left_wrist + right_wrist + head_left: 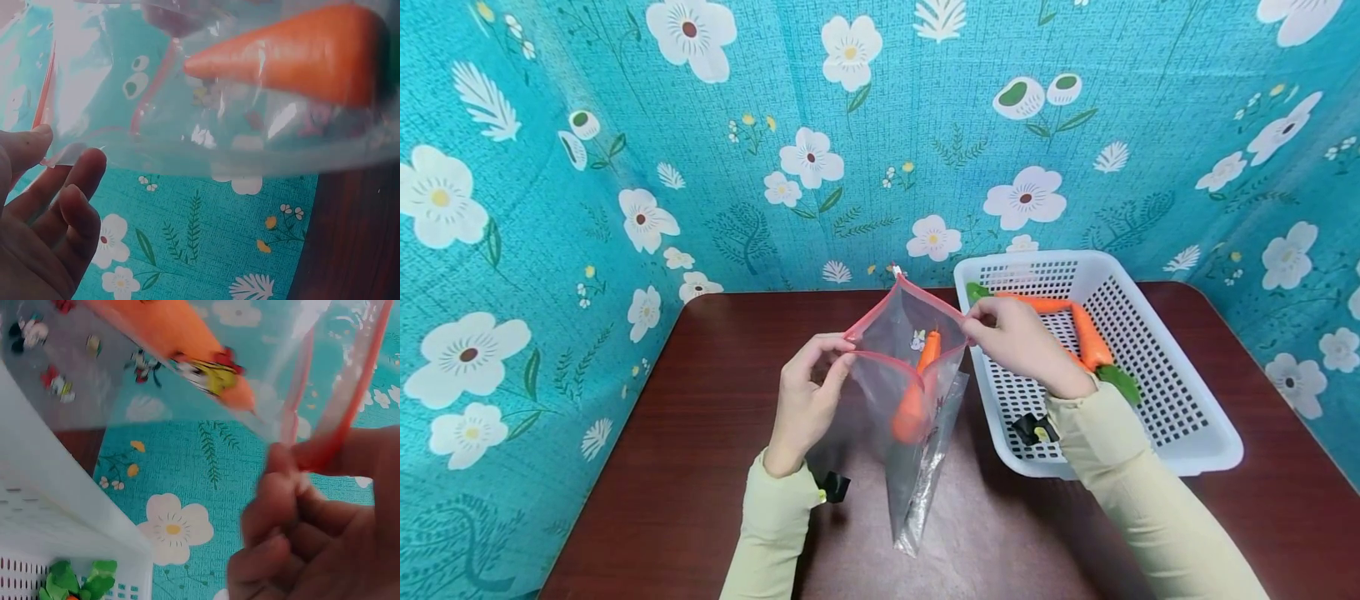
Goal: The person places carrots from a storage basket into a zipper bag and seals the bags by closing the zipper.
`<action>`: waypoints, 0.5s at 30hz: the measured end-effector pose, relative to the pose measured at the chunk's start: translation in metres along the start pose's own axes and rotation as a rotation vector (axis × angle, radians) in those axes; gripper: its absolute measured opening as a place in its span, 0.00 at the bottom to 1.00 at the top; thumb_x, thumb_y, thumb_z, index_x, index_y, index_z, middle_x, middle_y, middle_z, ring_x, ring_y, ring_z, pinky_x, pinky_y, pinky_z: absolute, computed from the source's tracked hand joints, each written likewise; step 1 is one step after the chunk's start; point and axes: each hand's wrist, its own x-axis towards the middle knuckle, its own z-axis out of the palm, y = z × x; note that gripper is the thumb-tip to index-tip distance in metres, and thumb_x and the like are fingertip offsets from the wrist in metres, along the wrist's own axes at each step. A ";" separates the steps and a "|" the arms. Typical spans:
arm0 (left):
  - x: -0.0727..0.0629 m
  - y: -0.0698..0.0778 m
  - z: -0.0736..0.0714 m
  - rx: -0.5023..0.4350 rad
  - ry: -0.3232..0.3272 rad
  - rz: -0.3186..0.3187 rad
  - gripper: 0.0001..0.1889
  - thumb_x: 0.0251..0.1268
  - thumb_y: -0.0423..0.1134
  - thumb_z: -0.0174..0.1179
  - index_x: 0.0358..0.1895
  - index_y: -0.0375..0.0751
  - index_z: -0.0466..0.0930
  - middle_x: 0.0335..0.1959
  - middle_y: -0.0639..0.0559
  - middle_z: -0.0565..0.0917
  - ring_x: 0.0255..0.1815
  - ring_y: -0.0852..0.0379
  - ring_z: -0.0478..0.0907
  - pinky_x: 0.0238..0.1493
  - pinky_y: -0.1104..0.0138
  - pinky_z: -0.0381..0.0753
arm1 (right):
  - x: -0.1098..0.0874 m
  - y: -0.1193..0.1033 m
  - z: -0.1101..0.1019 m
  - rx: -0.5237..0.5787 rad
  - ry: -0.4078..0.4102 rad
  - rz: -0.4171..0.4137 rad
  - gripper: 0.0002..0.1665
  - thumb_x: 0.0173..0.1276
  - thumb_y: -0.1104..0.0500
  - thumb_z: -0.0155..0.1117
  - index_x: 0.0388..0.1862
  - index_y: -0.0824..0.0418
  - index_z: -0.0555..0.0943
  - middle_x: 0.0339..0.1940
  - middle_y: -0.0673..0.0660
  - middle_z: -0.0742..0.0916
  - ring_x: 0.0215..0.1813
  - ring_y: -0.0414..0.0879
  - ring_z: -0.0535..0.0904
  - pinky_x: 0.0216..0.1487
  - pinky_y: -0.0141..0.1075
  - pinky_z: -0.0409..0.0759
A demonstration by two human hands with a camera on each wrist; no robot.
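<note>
A clear zip bag (880, 379) with a red zip edge and small cartoon prints is held upright over the table, its mouth spread into a wide diamond. Inside it stands an orange carrot (911, 412), thin tip up toward the opening; the left wrist view shows the carrot (306, 56) through the plastic. My left hand (805, 400) pinches the left side of the rim between thumb and fingers. On the opposite side my right hand (1018, 340) pinches the rim, and the right wrist view shows its fingertips bent on the red zip (350, 419).
To the right, a white perforated basket (1210, 454) holds several orange carrots (1090, 337) with green leafy tops (1118, 383). My right forearm crosses over its near left part. A flowered teal cloth (865, 125) hangs behind and beside the dark red-brown table (700, 467).
</note>
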 end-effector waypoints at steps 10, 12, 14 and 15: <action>0.000 0.000 -0.004 -0.010 0.032 -0.022 0.08 0.64 0.31 0.61 0.46 0.40 0.80 0.43 0.47 0.84 0.27 0.61 0.78 0.20 0.71 0.75 | -0.002 -0.002 -0.007 0.073 0.219 0.059 0.15 0.72 0.54 0.50 0.35 0.61 0.81 0.22 0.57 0.81 0.21 0.47 0.74 0.23 0.36 0.73; 0.000 0.000 -0.005 -0.012 0.044 -0.020 0.08 0.64 0.31 0.61 0.46 0.40 0.80 0.42 0.48 0.83 0.26 0.62 0.77 0.19 0.71 0.74 | -0.002 -0.001 -0.009 0.074 0.219 0.079 0.15 0.72 0.54 0.49 0.35 0.60 0.80 0.22 0.57 0.81 0.21 0.46 0.74 0.22 0.36 0.72; 0.000 0.000 -0.005 -0.012 0.047 -0.018 0.09 0.64 0.32 0.61 0.46 0.40 0.81 0.41 0.48 0.83 0.26 0.62 0.77 0.19 0.70 0.74 | -0.002 0.001 -0.011 0.072 0.207 0.095 0.14 0.72 0.54 0.49 0.36 0.60 0.80 0.24 0.57 0.81 0.20 0.44 0.74 0.22 0.35 0.72; 0.000 0.000 -0.005 -0.012 0.046 -0.018 0.09 0.64 0.32 0.61 0.46 0.40 0.81 0.40 0.47 0.83 0.26 0.62 0.77 0.19 0.70 0.74 | -0.002 0.001 -0.012 0.071 0.198 0.103 0.14 0.72 0.54 0.49 0.35 0.60 0.80 0.23 0.56 0.81 0.20 0.44 0.73 0.21 0.35 0.72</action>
